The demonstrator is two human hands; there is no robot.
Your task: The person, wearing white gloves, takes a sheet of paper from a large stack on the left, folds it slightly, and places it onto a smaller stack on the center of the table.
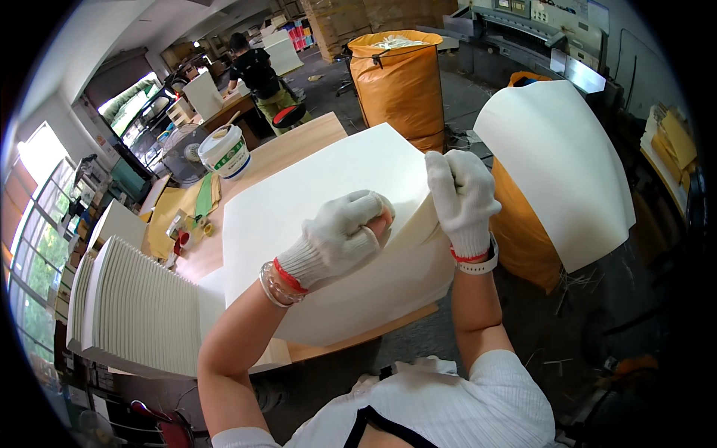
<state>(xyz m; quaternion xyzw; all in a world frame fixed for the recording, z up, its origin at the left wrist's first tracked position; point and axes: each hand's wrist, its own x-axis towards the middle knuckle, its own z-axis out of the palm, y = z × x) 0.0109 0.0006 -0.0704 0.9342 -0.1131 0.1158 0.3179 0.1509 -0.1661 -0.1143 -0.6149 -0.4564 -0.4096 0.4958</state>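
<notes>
Large white sheets (328, 175) lie on the wooden table in front of me, their near right side curving up. My right hand (463, 196), in a white knit glove, is closed on the raised right corner of the sheets. Nearer the middle, my left hand (342, 230), also gloved, rests against the sheets by their lifted edge. Its fingers are curled in, and bare fingertips show at the glove's end. What lies inside that curl is hidden. Below both hands, more white sheet (373, 295) bends down over the table's near side.
A thick stack of white boards (142, 313) stands at left. Beyond are a white bucket (224, 152), tape rolls (200, 222) and a fan (183, 149). An orange bag (396, 89) stands ahead; another white sheet (556, 164) drapes over a second orange bag (519, 235). A person (260, 78) works far off.
</notes>
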